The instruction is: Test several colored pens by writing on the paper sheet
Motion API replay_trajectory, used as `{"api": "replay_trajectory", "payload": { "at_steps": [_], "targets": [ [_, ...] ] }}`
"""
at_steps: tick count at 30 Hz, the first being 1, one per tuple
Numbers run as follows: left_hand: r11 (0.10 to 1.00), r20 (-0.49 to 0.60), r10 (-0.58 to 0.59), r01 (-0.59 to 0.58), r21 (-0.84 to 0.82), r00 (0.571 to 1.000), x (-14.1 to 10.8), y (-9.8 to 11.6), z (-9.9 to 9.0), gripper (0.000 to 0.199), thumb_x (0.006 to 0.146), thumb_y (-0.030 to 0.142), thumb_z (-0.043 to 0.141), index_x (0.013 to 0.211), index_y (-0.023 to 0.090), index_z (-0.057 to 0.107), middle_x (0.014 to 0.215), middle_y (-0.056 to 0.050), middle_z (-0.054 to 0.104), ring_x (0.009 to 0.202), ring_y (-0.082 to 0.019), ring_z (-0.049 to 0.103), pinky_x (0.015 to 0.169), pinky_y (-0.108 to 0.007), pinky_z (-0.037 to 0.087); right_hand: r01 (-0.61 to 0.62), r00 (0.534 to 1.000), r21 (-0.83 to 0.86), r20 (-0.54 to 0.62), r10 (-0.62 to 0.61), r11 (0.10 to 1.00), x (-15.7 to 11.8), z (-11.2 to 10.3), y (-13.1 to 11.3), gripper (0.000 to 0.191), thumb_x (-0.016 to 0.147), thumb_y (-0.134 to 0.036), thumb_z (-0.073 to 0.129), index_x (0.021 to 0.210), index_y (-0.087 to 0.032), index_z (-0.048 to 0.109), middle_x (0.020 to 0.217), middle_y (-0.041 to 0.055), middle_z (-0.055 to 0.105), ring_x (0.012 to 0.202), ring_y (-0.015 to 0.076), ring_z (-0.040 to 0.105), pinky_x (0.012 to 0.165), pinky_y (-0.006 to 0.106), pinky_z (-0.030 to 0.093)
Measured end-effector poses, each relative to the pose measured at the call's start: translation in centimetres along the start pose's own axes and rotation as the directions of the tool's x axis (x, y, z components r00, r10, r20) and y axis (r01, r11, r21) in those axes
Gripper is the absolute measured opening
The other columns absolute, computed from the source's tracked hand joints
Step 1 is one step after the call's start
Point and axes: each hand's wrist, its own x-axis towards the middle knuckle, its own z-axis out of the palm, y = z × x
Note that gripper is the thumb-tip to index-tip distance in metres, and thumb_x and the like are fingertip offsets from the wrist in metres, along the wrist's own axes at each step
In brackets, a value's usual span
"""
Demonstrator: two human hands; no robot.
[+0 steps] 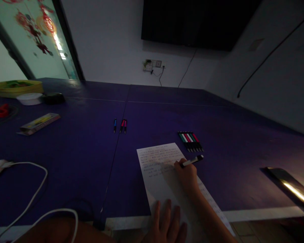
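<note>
My right hand [188, 175] is closed around a white pen [190, 161] with a black end, held slanted over a sheet of paper [157, 189]. Several lines of handwriting fill the upper part of that sheet; the pen's tip is hidden by my fingers. Flat on the sheet's lower part lies my left hand [166, 226], fingers spread and holding nothing. Beyond my right hand, a row of several pens [190, 141] with green, white and red barrels lies side by side. Under the sheet's right edge shows another written page [212, 202].
A blue pen [115, 125] and two pink pens [123, 126] lie farther left on the purple table [91, 152]. At the left are a pen box [39, 124], red scissors [0, 110], a yellow tray [30, 86] and a white cable [44, 182]. A dark shiny object [291, 185] rests at right.
</note>
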Motion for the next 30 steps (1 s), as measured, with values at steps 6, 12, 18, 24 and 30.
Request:
{"api": "replay_trajectory", "payload": {
  "at_steps": [6,12,18,24,30],
  "targets": [
    [0.998,-0.04,0.044,-0.043,0.042,0.998,0.5,-0.8,-0.7,0.038,0.082,0.042,0.036,0.114,0.022,0.045,0.121,-0.011,0.047,0.107,-0.031,0.045,0.091,-0.062,0.016,0.011,1.0,-0.031,0.0,-0.011,0.999,0.0,0.1,0.1,0.023,0.062,-0.038,0.037,0.046,-0.021,0.034,0.04,0.0002,0.044,0.045,0.0146,0.045,0.048,0.024,0.03],
    [1.0,-0.004,0.021,-0.021,0.014,1.0,0.4,-0.6,-0.6,0.037,0.083,0.04,0.037,0.114,0.022,0.044,0.125,-0.012,0.043,0.107,-0.031,0.045,0.09,-0.06,0.019,-0.007,1.0,-0.044,-0.006,0.007,0.999,0.0,0.0,0.0,0.021,0.061,-0.037,0.038,0.047,-0.021,0.037,0.039,0.0004,0.044,0.047,0.0153,0.046,0.048,0.024,0.031],
    [1.0,-0.03,-0.01,0.011,0.013,0.999,0.0,0.0,0.1,0.041,0.081,0.042,0.04,0.117,0.021,0.041,0.127,-0.013,0.041,0.112,-0.03,0.04,0.092,-0.06,0.02,0.034,0.999,-0.027,-0.004,-0.034,0.999,-0.1,0.0,0.1,0.021,0.062,-0.036,0.037,0.046,-0.022,0.035,0.039,-0.0001,0.043,0.045,0.0139,0.043,0.048,0.024,0.03],
    [1.0,0.027,0.012,-0.011,-0.01,1.0,-0.4,0.1,0.3,0.041,0.082,0.042,0.038,0.118,0.021,0.04,0.13,-0.014,0.037,0.115,-0.03,0.037,0.093,-0.06,0.019,-0.052,0.999,0.042,0.001,0.052,0.998,0.4,-0.4,-0.2,0.025,0.06,-0.04,0.038,0.045,-0.02,0.036,0.039,-0.0018,0.039,0.045,0.0128,0.041,0.047,0.024,0.03],
    [0.997,-0.052,0.043,-0.04,0.062,0.998,0.2,-0.7,-0.3,0.04,0.081,0.04,0.04,0.116,0.021,0.042,0.127,-0.013,0.041,0.11,-0.031,0.043,0.092,-0.062,0.017,-0.128,0.954,0.193,0.293,0.067,0.973,1.6,-1.4,0.2,0.033,0.059,-0.048,0.05,0.047,-0.019,0.041,0.036,-0.0054,0.036,0.037,0.009,0.034,0.039,0.021,0.026]
  ]
}}
